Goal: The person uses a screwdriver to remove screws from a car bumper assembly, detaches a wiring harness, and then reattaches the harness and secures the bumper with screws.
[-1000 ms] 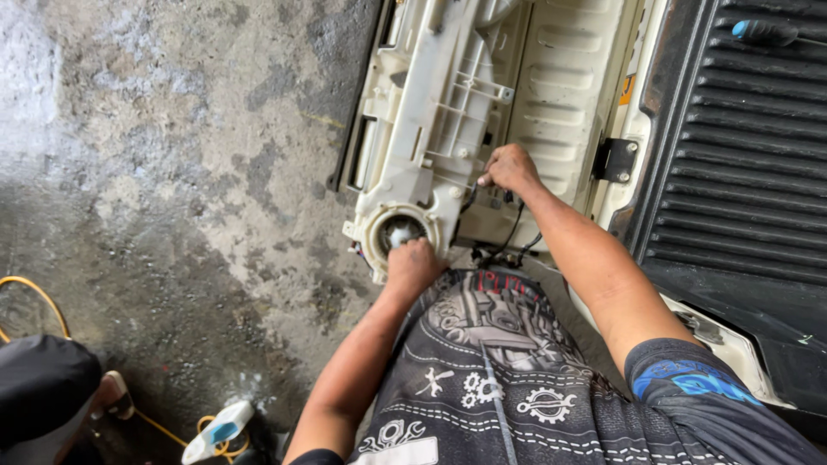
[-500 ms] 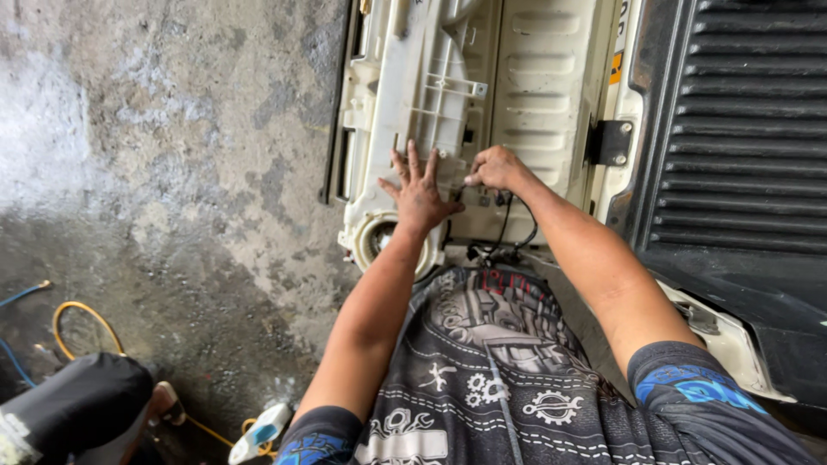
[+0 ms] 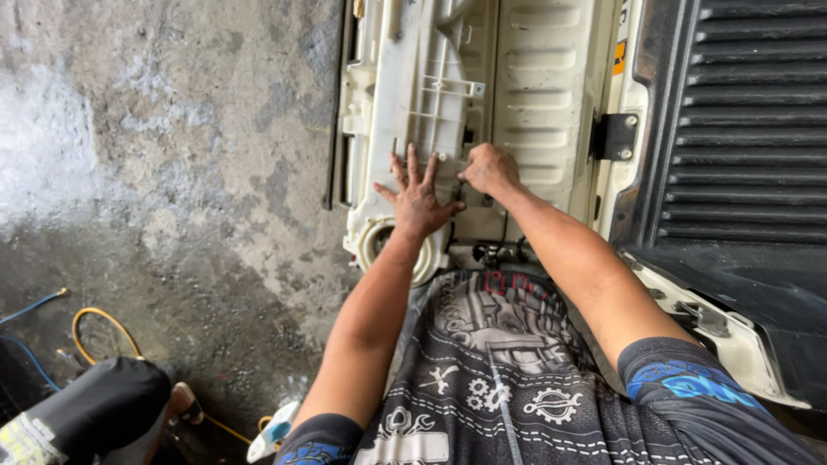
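- Since a second ago, my left hand (image 3: pixel 419 200) has left the round opening (image 3: pixel 379 241) and now lies flat, fingers spread, on the cream plastic housing (image 3: pixel 413 95).
- My right hand (image 3: pixel 488 167) stays curled closed beside it; what it grips I cannot tell.

The big cream-white plastic housing (image 3: pixel 413 112) looks hard and matt, with thin ribs and a bit of dirt on it. Just to the right of it, the white ribbed metal panel (image 3: pixel 538 95) is painted, smooth and dusty. Further right of the housing, the black ridged bed liner (image 3: pixel 749 129) looks like dull plastic with a faint shine. The black metal latch (image 3: pixel 617 136) beside the panel is matt. Left of the housing, the grey concrete floor (image 3: pixel 155 172) is rough, patchy and stained. Below the housing, the black printed cloth shirt (image 3: pixel 491 370) looks soft. The yellow hose (image 3: pixel 95 317) on the floor looks smooth.
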